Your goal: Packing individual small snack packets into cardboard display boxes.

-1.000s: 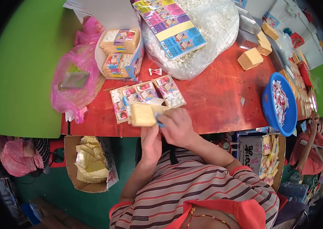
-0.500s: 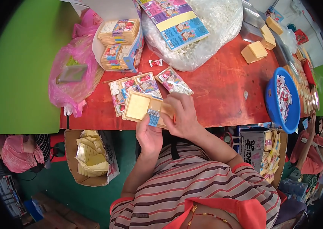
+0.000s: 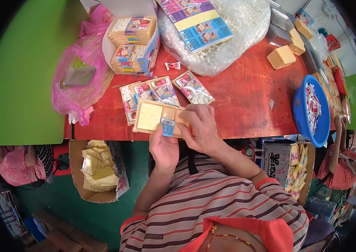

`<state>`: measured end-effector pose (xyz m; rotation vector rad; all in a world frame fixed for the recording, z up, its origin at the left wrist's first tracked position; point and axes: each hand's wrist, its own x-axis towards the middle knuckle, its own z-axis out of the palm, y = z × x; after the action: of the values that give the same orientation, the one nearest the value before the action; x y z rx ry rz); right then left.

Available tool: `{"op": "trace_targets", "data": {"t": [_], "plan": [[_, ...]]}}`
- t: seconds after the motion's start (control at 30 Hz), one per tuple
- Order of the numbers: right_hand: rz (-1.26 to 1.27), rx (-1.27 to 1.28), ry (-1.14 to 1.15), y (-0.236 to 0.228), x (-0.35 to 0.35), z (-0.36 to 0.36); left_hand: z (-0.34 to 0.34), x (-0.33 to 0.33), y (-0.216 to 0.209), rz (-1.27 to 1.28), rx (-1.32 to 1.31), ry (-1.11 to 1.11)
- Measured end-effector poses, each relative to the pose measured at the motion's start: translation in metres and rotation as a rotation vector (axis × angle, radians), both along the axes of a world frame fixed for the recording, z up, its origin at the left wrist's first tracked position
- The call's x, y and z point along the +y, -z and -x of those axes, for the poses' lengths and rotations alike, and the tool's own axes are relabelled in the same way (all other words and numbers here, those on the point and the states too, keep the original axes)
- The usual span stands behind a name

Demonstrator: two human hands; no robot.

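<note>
A shallow pale-yellow plastic tray [image 3: 149, 116] with compartments is held just above the table's front edge. My left hand [image 3: 164, 152] grips its near side from below, the thumb beside a small blue printed card [image 3: 168, 128] that lies over the tray's middle. Bent over the tray's right end is my right hand [image 3: 202, 128], its fingers closed on that part; whether they also pinch something small is hidden. Just beyond the tray, several filled trays [image 3: 165, 93] with white pieces and printed cards overlap. Another filled tray [image 3: 193, 87] lies apart on their right.
An open carton [image 3: 146, 57] of stacked trays stands at the back left, by a pink bag [image 3: 68, 94]. Behind are a clear bag of white pieces [image 3: 241, 38] and printed sheets [image 3: 199, 25]. A blue basin [image 3: 323, 122] of wrapped sweets sits at right; a cardboard box [image 3: 77, 176] below left.
My right fingers have shifted slightly at the tray's right end. The tray and card stay nearly in place, while the whole view has moved a little.
</note>
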<state>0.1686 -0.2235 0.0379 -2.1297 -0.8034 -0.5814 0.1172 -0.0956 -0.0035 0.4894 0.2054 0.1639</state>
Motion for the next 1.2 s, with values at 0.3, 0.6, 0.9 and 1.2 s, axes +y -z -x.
{"op": "trace_targets", "data": {"t": [0.3,0.6,0.9,1.2], "plan": [[-0.078,0.001,0.109,-0.008,0.003,-0.001,-0.004,-0.003,-0.001,0.129,0.048,0.025],[0.048,-0.02,-0.017,0.006,0.005,-0.013,-0.001,-0.008,-0.003,0.102,-0.011,0.073],[0.013,0.004,-0.073,0.017,0.005,-0.006,-0.014,-0.006,-0.008,0.031,-0.166,0.09],[-0.023,0.045,-0.027,0.018,0.008,-0.006,-0.02,-0.003,-0.001,0.044,-0.173,0.12]]}}
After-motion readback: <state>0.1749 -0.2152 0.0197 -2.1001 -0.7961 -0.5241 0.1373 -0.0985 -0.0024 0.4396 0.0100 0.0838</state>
